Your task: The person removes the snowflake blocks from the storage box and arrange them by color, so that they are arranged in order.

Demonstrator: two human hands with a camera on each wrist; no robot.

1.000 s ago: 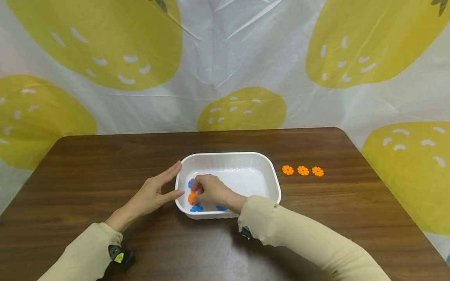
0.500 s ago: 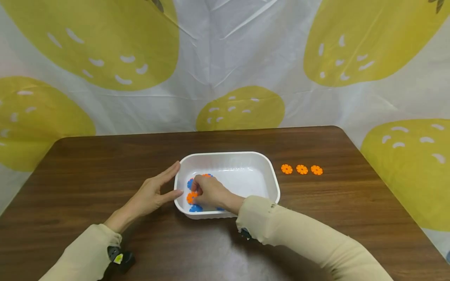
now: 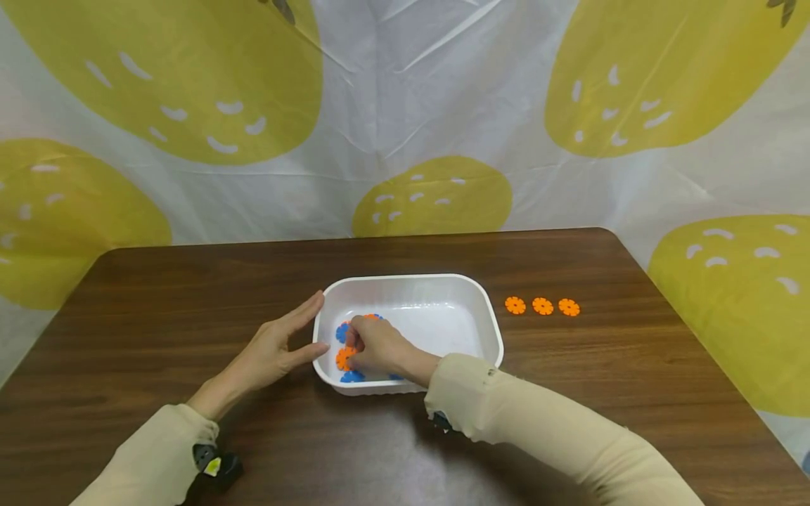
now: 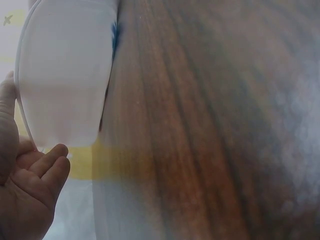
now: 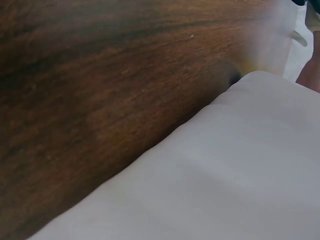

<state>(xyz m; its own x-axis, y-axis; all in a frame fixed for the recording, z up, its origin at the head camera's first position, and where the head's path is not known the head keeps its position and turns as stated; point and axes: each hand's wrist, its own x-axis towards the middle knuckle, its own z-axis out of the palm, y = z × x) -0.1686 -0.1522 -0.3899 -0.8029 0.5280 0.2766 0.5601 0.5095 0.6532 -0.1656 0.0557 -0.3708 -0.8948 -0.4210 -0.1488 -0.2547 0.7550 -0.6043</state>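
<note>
In the head view, the left hand (image 3: pixel 272 348) stands with thumb and fingers spread nearly straight, touching the left end of the white, rounded-rectangular plastic tray (image 3: pixel 411 289) and gripping nothing. The right hand (image 3: pixel 380 346) reaches inside, fingers curled down at a flat, notched orange plastic disc (image 3: pixel 344 357) near that end; the fingers hide whether it is pinched. Notched blue plastic discs (image 3: pixel 342 332) lie close by, so a fingertip pinch on one rim should work best. Three matching orange discs (image 3: pixel 542 306) lie spaced in a row right of the tray.

The left wrist view shows fingers against the tray's end; light pressure there should steady it without tipping.

The right wrist view gives only the tray's outer side and dark wood-grain table (image 5: pixel 90 100), nothing of the pinch.
</note>
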